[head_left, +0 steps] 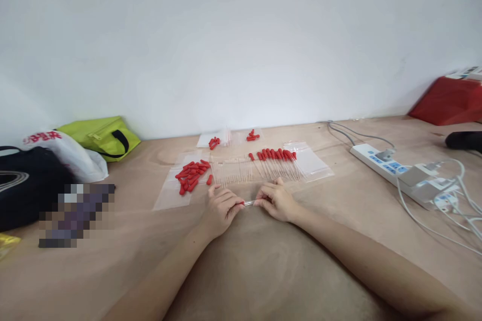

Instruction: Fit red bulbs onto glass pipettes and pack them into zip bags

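Between my two hands, low over the table, lies a clear glass dropper tube [249,203]. My left hand [224,209] pinches a red rubber bulb [242,203] at the tube's left end, mostly hidden by the fingertips. The fingers of my right hand [276,200] are closed on the tube's other end. Just beyond my hands is a row of bare glass tubes [233,171]. Right of them, droppers with red bulbs on their far ends [276,154] lie side by side. A pile of loose red bulbs [191,174] rests on a clear plastic bag [169,191] at the left.
Two small groups of red bulbs [214,143] [253,135] sit farther back on bags. A white power strip [387,168] with tangled cables stands at right, a red bag [448,100] behind it. On the left are a lime-green pouch [101,135], a white plastic bag [81,158] and a black bag [32,183].
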Demonstrator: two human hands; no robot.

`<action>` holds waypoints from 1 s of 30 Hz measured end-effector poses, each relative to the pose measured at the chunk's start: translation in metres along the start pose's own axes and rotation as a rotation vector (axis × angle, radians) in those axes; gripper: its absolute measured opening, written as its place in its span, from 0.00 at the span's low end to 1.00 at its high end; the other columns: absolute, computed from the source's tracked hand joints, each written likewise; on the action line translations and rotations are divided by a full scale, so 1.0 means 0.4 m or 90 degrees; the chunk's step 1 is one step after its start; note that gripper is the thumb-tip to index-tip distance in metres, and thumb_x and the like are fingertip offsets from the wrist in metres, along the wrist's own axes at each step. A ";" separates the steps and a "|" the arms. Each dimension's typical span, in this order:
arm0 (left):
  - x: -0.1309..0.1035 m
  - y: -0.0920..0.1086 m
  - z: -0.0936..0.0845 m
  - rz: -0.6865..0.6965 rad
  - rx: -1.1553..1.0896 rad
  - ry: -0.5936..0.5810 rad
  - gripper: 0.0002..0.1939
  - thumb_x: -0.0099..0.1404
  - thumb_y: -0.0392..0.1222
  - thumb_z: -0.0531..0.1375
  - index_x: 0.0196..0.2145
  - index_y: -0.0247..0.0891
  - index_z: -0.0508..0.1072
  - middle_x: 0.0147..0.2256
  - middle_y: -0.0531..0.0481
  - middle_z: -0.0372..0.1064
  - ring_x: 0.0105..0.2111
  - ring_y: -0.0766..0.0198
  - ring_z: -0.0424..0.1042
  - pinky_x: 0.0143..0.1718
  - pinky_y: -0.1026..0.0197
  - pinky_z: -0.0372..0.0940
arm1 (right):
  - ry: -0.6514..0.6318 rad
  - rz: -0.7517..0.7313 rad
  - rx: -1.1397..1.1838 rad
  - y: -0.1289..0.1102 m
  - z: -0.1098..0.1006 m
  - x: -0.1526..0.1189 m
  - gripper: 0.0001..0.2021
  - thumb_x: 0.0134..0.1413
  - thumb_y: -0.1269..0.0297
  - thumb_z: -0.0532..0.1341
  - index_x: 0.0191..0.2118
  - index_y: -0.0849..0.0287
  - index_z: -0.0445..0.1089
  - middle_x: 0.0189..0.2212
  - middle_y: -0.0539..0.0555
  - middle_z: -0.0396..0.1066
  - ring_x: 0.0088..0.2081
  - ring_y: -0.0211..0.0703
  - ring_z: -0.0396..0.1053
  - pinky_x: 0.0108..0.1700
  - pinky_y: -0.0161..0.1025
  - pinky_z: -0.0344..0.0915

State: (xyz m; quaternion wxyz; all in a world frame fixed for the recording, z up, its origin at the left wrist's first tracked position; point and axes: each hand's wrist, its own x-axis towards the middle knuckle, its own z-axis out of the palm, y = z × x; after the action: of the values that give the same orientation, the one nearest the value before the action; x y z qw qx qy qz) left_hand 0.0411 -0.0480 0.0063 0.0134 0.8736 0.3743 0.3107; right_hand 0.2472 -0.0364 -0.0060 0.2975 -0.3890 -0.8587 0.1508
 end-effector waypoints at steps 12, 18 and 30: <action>-0.002 -0.005 0.005 0.064 0.050 0.006 0.10 0.64 0.41 0.52 0.29 0.40 0.70 0.25 0.55 0.70 0.29 0.65 0.67 0.49 0.50 0.44 | -0.005 -0.068 -0.155 -0.011 0.010 -0.003 0.16 0.58 0.63 0.48 0.27 0.60 0.69 0.24 0.50 0.63 0.25 0.35 0.54 0.35 0.39 0.41; 0.000 0.003 -0.001 0.048 0.068 -0.044 0.09 0.63 0.41 0.52 0.29 0.40 0.70 0.26 0.54 0.70 0.31 0.64 0.68 0.50 0.50 0.44 | -0.028 -0.056 -0.133 -0.022 0.016 0.003 0.16 0.58 0.64 0.48 0.26 0.60 0.69 0.24 0.50 0.63 0.26 0.35 0.55 0.35 0.39 0.42; 0.008 -0.007 -0.007 0.021 0.065 -0.050 0.09 0.63 0.42 0.52 0.30 0.41 0.71 0.27 0.54 0.72 0.33 0.63 0.68 0.51 0.48 0.43 | -0.050 -0.033 -0.091 -0.032 0.018 0.018 0.15 0.60 0.63 0.48 0.33 0.59 0.71 0.26 0.52 0.66 0.31 0.37 0.60 0.36 0.38 0.45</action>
State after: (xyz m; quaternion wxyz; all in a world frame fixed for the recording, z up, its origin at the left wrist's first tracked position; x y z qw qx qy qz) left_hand 0.0395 -0.0443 0.0095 -0.0216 0.8906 0.3746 0.2569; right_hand 0.2317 -0.0393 -0.0024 0.2392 -0.3809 -0.8879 0.0967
